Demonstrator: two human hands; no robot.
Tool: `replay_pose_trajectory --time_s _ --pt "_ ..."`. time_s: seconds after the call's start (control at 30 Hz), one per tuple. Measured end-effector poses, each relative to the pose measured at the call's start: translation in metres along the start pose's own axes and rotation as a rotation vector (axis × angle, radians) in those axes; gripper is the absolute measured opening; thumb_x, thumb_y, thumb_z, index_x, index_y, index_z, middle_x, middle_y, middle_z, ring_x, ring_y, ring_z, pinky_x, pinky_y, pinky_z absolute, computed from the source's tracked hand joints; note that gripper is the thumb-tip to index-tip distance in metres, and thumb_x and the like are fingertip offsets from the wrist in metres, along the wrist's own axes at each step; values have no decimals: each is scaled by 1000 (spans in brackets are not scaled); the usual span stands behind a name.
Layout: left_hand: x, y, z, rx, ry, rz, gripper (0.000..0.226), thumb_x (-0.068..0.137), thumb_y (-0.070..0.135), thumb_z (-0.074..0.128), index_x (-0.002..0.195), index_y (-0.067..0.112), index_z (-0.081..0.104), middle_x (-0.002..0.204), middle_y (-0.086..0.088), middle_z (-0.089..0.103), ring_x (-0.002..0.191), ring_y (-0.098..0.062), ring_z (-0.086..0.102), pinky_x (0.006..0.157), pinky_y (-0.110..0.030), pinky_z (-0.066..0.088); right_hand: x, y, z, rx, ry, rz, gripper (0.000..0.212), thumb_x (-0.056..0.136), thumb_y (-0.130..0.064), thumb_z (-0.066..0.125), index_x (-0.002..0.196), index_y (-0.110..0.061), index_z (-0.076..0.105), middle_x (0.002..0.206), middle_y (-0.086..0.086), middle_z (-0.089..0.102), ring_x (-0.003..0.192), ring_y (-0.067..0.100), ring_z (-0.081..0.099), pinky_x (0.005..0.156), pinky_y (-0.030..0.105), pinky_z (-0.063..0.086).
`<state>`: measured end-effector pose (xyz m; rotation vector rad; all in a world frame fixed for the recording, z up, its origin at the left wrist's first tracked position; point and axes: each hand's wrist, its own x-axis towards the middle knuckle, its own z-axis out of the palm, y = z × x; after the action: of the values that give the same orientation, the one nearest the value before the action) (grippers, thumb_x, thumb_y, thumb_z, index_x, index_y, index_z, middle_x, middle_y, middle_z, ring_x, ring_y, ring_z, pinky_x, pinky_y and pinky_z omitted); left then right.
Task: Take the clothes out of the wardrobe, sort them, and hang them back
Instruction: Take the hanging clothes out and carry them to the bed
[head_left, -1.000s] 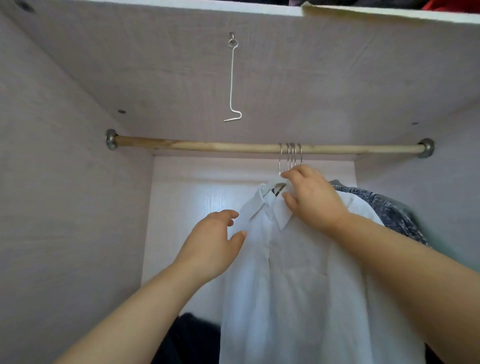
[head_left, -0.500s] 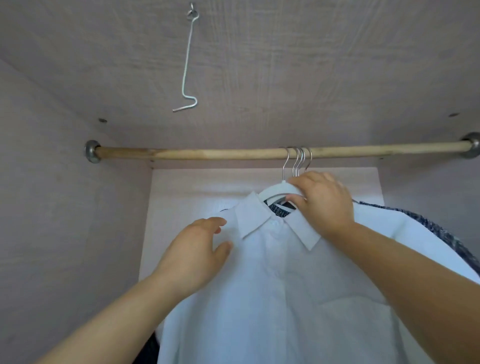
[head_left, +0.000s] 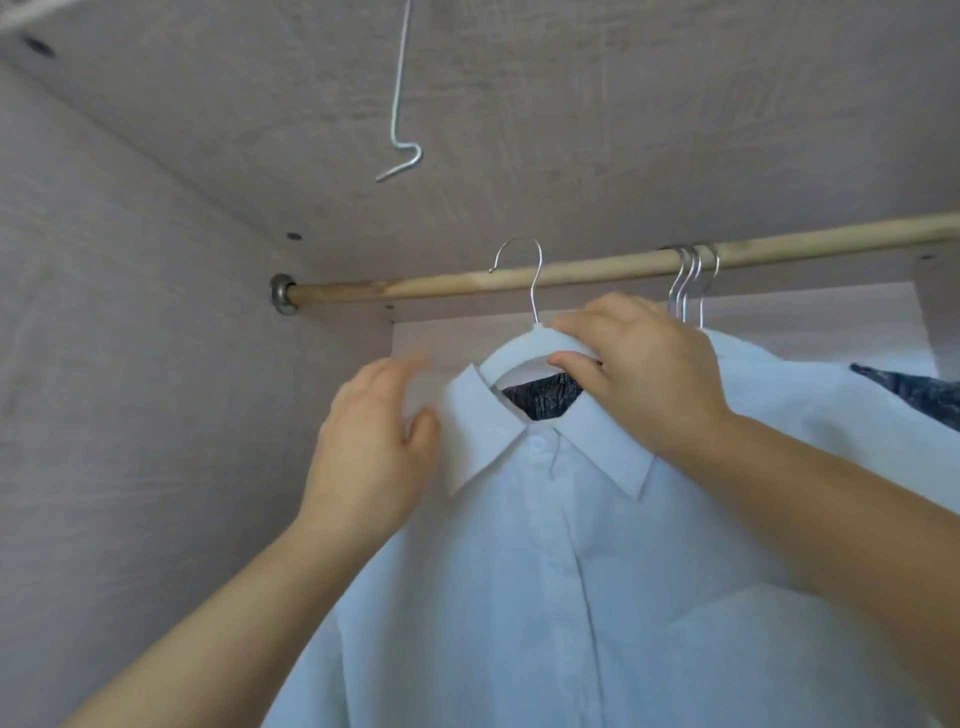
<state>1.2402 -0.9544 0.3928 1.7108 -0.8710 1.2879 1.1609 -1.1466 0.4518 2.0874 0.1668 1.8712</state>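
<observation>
Right hand (head_left: 641, 376) grips the hanger (head_left: 514, 351), left hand (head_left: 374, 452) open beside the collar (head_left: 485, 431); tilting could slide the shirt (head_left: 545, 597) off.

Two bare hands are seen: L hand (head_left: 374, 447) & R hand (head_left: 644, 374). Each is followed by a bare forearm, L forearm (head_left: 208, 623) & R forearm (head_left: 857, 530), shown uncovered as far as the edge of view. L fingertips (head_left: 410, 366) are blurred; R thumb's nail is seen cut short.
</observation>
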Motion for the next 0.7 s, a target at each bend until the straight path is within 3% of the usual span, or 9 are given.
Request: replay_pose_trajectory --time_s 0.07,0.2,0.33,0.53,0.7 --pt "-22 -15 -12 -17 18 -75 40 93 22 49 133 19 46 128 3 51 120 -18 44 94 -29 34 -12 -28 10 66 46 -71 25 80 -37 57 97 -26 71 87 -2 66 82 24 64 57 25 45" --pt "-77 -37 -39 -58 -13 -214 29 93 29 49 122 29 55 103 20 59 103 -4 53 76 -12 37 -36 -81 27 167 123 -199 31 81 -40 47 94 -25 71 84 -2 67 75 23 64 51 24 47" --pt "-132 -46 -72 3 33 -323 29 83 34 45 105 36 63 96 27 62 92 7 55 81 -10 40 -64 -131 35 338 187 -212 28 83 -37 52 95 -22 72 86 1 68 74 24 65 52 25 48" --pt "-211 -43 -131 258 122 -457 25 80 34 50 100 43 64 80 23 58 86 1 51 74 -7 37 -122 -206 43 645 224 -143 22 85 -36 62 96 -20 73 85 1 69 67 22 65 50 27 48" --pt "-275 -21 -189 545 148 -475 26 82 37 52 103 31 66 88 24 58 87 -1 52 78 -12 37 -168 -278 36 915 214 -121 23 86 -35 63 96 -17 73 84 1 70 72 15 59 60 26 40"
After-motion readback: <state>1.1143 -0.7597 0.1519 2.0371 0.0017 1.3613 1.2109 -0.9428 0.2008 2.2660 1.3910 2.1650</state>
